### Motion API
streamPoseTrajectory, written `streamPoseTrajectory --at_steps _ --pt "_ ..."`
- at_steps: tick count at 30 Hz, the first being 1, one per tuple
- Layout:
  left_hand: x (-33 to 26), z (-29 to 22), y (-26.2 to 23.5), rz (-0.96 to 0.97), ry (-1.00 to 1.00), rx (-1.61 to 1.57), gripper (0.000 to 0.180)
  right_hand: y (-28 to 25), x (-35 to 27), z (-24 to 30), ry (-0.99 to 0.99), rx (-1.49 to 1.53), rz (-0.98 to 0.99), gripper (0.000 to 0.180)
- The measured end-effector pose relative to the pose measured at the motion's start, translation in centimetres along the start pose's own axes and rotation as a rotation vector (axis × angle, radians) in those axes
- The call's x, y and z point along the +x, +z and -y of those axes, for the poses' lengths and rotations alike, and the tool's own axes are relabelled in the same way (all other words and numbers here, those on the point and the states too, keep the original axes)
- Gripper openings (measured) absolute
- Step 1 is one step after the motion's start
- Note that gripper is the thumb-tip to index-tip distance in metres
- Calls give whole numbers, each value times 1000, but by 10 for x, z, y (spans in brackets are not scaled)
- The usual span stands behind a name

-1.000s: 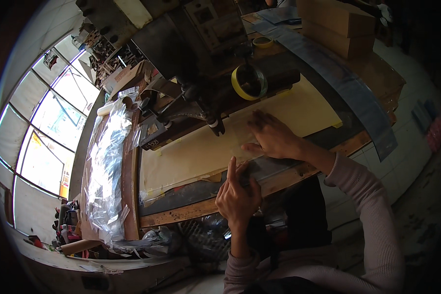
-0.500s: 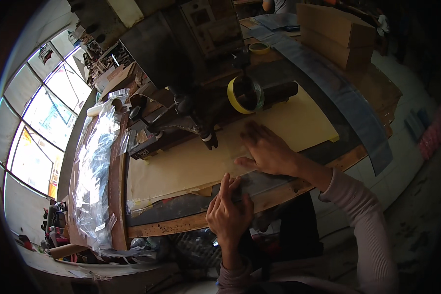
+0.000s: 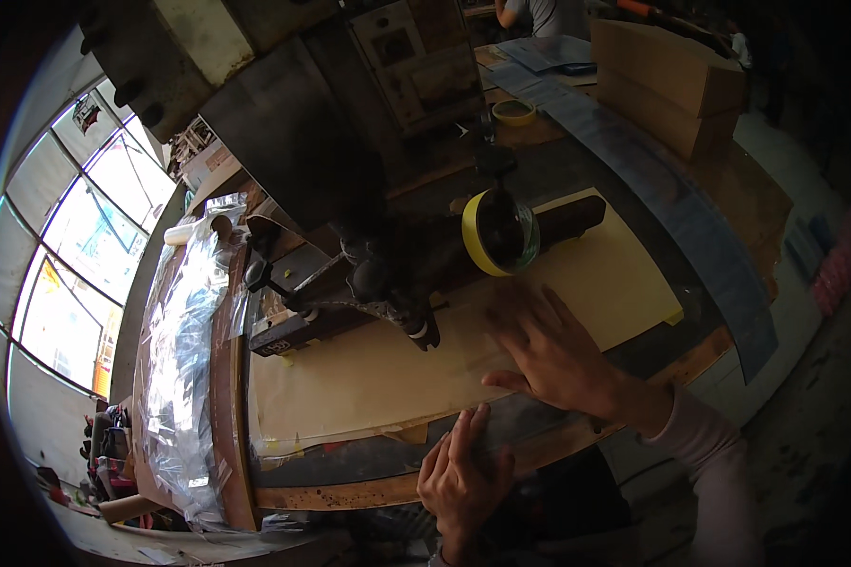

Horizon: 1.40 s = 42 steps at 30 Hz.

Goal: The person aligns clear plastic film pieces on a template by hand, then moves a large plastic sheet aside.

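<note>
presently both hands lie open: right hand flat on tan sheet, left hand at tabletop edge; sheet may slip, creasing under machine head.

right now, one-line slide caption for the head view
Right hand flat on tan paper sheet, left hand at dark table edge, below a yellow-rimmed tape roll.
</note>
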<state>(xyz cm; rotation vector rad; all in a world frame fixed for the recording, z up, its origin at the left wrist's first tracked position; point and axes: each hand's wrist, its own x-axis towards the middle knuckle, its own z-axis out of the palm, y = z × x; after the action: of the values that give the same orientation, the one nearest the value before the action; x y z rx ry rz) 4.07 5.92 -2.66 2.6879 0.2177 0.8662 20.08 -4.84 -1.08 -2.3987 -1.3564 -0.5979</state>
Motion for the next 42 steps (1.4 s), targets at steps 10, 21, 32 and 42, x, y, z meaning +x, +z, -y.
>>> streamPoseTrajectory --at_steps 10,21,32,42 --pt "0 6 3 -5 47 -45 48 -19 -71 49 386 337 -245 49" --pt "2 2 3 3 62 42 31 -17 -62 49 289 198 -205 23" --pt "2 4 4 -6 81 75 30 -16 -59 51 342 225 -224 20" --pt "1 5 4 8 76 76 29 -15 -58 51 337 229 -223 19"
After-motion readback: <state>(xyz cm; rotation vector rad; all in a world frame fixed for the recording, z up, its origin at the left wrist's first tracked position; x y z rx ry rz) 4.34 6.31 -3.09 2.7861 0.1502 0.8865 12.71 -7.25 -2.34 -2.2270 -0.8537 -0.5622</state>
